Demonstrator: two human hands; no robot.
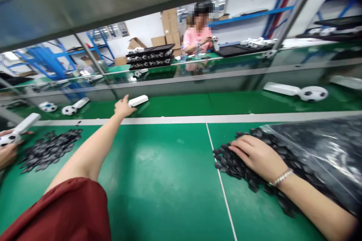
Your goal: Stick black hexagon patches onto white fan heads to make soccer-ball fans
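Observation:
My left hand (123,107) reaches out over the green conveyor belt, its fingers closed around one end of a white-handled piece (138,100). The hand hides that end; similar pieces nearby have a soccer-ball head there. My right hand (256,157), with a beaded bracelet, rests on a pile of small black discs (239,168). Its fingers are drawn together, with black discs at the tips. Exactly what sits between them is partly hidden. A clear plastic bag (325,147) of dark contents lies beside this hand, over part of the pile.
Soccer-ball-headed pieces lie on the belt, one at right (311,93) and one at left (69,110). At far left, another person's hands (8,152) hold one beside a second disc pile (52,148). Across the belt, a person (198,37) works near stacked black trays (149,59).

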